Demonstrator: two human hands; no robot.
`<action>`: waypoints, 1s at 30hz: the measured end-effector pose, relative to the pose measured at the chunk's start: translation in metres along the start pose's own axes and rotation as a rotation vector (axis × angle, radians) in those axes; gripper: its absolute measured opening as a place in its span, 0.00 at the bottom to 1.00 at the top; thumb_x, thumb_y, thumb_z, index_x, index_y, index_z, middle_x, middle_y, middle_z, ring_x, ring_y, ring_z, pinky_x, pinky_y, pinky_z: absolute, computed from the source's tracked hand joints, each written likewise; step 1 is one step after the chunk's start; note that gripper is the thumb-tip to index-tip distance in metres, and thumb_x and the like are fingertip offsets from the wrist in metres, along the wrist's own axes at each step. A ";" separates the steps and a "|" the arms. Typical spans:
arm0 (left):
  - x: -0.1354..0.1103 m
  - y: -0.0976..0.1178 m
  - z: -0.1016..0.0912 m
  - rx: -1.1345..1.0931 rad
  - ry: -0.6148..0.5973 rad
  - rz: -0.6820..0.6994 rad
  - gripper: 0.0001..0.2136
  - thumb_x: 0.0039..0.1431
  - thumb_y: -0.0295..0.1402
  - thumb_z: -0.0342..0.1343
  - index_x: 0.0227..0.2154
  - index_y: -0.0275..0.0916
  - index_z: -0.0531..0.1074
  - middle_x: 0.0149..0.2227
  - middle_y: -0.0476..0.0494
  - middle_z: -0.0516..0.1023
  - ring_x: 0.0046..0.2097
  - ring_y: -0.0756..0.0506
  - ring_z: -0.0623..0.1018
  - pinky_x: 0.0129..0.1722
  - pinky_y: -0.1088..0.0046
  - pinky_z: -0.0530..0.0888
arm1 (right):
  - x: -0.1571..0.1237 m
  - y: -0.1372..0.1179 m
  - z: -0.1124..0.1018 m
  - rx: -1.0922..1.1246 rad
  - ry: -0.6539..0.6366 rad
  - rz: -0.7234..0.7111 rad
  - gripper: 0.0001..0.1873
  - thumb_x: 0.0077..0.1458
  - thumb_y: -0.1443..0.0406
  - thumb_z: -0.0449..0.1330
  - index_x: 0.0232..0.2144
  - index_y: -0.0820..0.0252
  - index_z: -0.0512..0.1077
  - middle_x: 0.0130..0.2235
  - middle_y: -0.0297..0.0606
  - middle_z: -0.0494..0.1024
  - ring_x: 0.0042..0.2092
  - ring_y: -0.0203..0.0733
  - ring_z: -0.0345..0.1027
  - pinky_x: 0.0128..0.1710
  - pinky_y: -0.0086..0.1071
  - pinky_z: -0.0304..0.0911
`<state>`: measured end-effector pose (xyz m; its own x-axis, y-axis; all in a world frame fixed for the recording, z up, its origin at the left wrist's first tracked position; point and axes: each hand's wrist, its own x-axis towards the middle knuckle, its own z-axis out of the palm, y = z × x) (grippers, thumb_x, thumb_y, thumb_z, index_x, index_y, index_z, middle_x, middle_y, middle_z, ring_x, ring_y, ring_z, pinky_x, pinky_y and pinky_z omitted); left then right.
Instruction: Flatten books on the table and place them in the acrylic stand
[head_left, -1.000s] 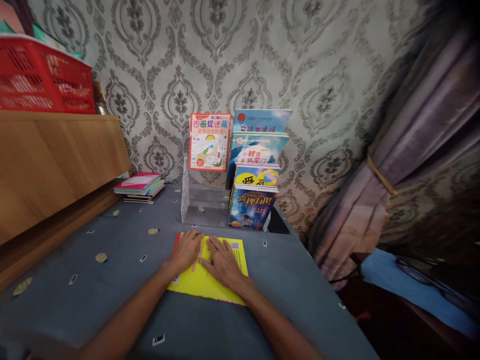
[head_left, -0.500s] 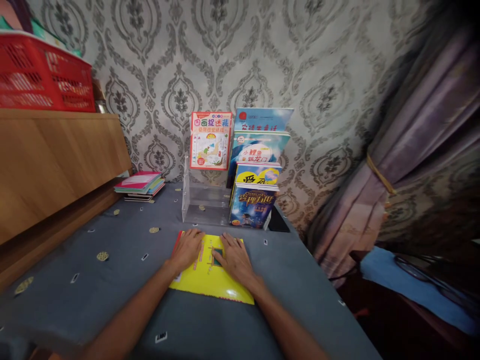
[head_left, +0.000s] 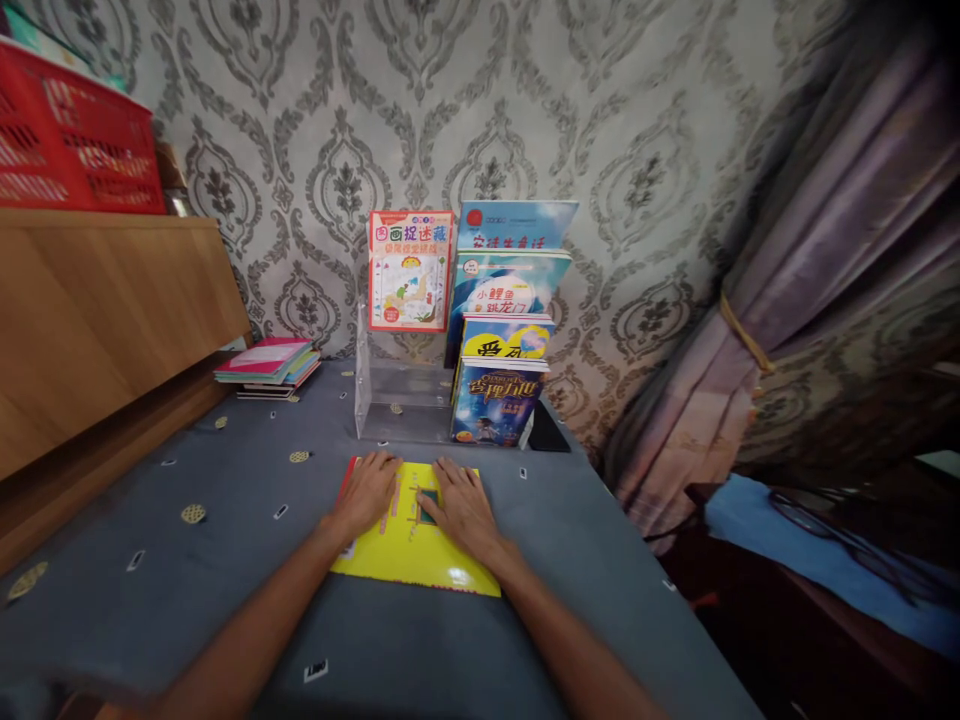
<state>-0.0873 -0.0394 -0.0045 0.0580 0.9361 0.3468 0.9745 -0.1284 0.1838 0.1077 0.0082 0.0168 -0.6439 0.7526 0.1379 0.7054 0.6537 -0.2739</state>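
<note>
A yellow book (head_left: 420,560) with a red strip along its left side lies flat on the grey-blue tablecloth. Flat on its left part rests my left hand (head_left: 369,492), fingers stretched away from me. My right hand (head_left: 466,505) lies on the upper right of the cover, fingers extended and thumb out over a small dark green picture. Behind the book stands a clear acrylic book rack (head_left: 364,385). Its right side holds several books in steps, a dark blue one (head_left: 495,400) in front. A red-edged picture book (head_left: 409,270) stands upright at the rack's upper left.
A stack of books (head_left: 268,362) lies at the back left beside the wooden cabinet (head_left: 120,320), which carries a red plastic basket (head_left: 75,140). A tied curtain (head_left: 690,400) hangs at the right. Glasses (head_left: 810,515) lie on blue cloth beyond the table edge.
The whole view has shifted slightly, so things sit a little further left and higher. Both hands stay flat on the yellow book, with no visible change in their hold.
</note>
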 end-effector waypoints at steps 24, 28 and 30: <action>-0.001 0.000 -0.001 -0.017 0.000 -0.010 0.16 0.65 0.26 0.47 0.53 0.39 0.73 0.51 0.38 0.75 0.52 0.41 0.72 0.54 0.59 0.69 | -0.011 0.017 0.009 -0.032 0.061 0.007 0.34 0.66 0.51 0.47 0.64 0.69 0.62 0.66 0.56 0.62 0.68 0.56 0.53 0.67 0.51 0.48; -0.002 0.001 -0.001 -0.014 -0.007 -0.010 0.16 0.66 0.27 0.47 0.53 0.39 0.73 0.51 0.37 0.75 0.52 0.41 0.72 0.55 0.58 0.69 | -0.018 0.027 0.010 -0.024 0.067 0.014 0.35 0.66 0.51 0.46 0.65 0.70 0.61 0.67 0.56 0.61 0.69 0.57 0.52 0.67 0.52 0.49; -0.002 0.000 0.001 -0.019 0.002 -0.013 0.17 0.66 0.27 0.47 0.53 0.40 0.72 0.51 0.38 0.75 0.52 0.41 0.72 0.55 0.58 0.69 | -0.020 0.030 0.011 -0.017 0.077 0.007 0.35 0.66 0.50 0.46 0.65 0.68 0.61 0.67 0.55 0.61 0.69 0.56 0.52 0.67 0.53 0.48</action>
<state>-0.0869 -0.0412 -0.0057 0.0445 0.9373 0.3457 0.9709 -0.1221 0.2060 0.1384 0.0120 -0.0044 -0.6146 0.7607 0.2087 0.7155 0.6490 -0.2587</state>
